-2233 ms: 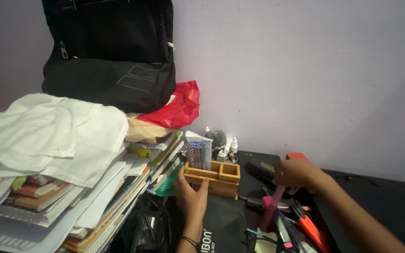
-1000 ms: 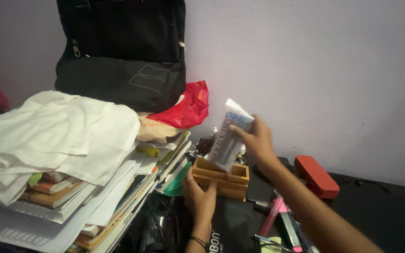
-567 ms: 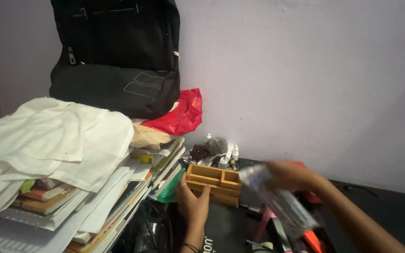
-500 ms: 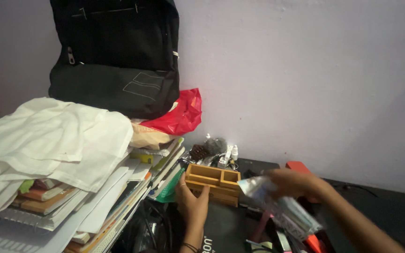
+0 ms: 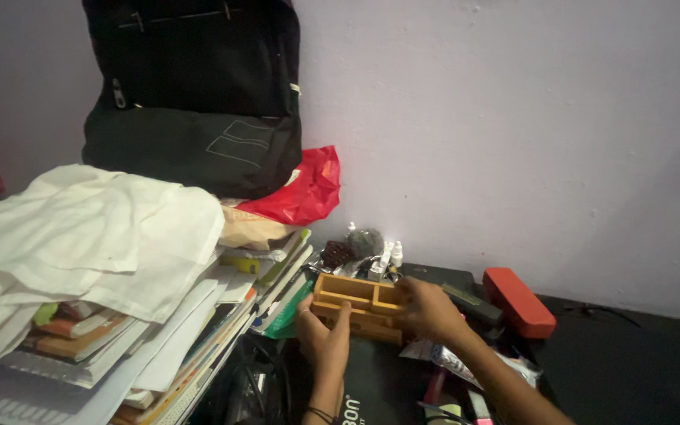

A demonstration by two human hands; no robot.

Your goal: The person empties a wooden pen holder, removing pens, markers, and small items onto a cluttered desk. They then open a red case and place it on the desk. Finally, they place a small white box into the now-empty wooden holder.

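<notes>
A small wooden organiser (image 5: 360, 303) is sitting on a dark desk (image 5: 639, 354) near the wall. The person's left hand (image 5: 323, 337) is cupping its front left corner, fingers wrapped against the wood; the right hand (image 5: 428, 308) is gripping its right end. A leaning stack of books (image 5: 190, 338) under white cloth (image 5: 88, 228) is crowding the left side — a black backpack (image 5: 194, 94) and red bag (image 5: 304, 185) are resting above. Small bottles (image 5: 387, 256) are standing behind. A red case (image 5: 519, 291) is lying to the right, with open desk beyond it.
</notes>
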